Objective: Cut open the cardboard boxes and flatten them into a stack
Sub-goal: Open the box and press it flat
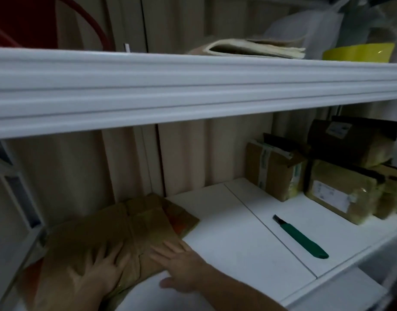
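A flattened brown cardboard box (pixel 117 227) lies at the left of the white shelf (pixel 238 232), on top of other flat cardboard with an orange patch. My left hand (pixel 99 274) presses flat on it with spread fingers. My right hand (pixel 182 265) rests on its right edge, fingers straight, thumb on the shelf. A green utility knife (pixel 301 239) lies on the shelf to the right, apart from both hands. Several taped cardboard boxes (pixel 276 169) stand at the back right.
The white upper shelf beam (pixel 193 90) crosses the whole view above. On top of it lie folded cardboard sheets (pixel 255 49), a yellow bowl (pixel 356 52) and plastic bags. A corrugated wall stands behind the shelf.
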